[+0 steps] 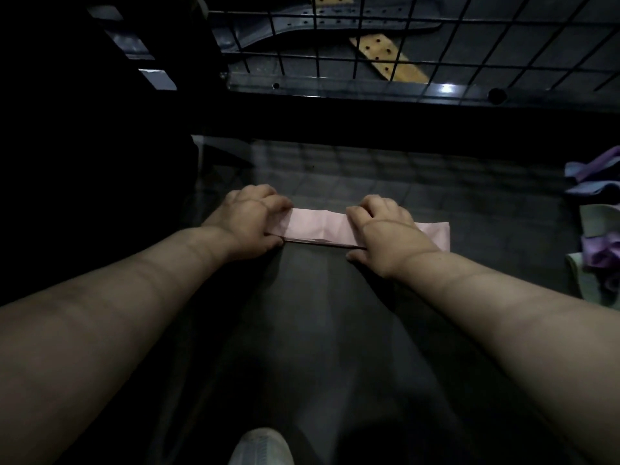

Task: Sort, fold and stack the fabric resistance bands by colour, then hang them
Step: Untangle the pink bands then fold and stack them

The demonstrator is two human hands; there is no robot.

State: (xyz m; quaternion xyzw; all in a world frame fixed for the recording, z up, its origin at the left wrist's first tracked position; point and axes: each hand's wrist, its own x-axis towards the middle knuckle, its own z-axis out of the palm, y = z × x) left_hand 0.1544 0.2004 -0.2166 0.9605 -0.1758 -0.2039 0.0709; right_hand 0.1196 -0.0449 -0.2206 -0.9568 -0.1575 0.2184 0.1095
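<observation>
Beneath left hand [250,219] and right hand [384,231], pink band [318,226], long axis left-right

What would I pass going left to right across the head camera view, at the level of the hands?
Left hand gripping one end of the pink band → pink band → right hand gripping it further along → pile of loose bands at the right edge.

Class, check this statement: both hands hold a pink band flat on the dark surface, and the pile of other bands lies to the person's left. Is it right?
Not quite. The head view shows the pile of other bands at the person's right, not left. The rest stands: the left hand and right hand hold the pink band flat on the dark surface.
</observation>
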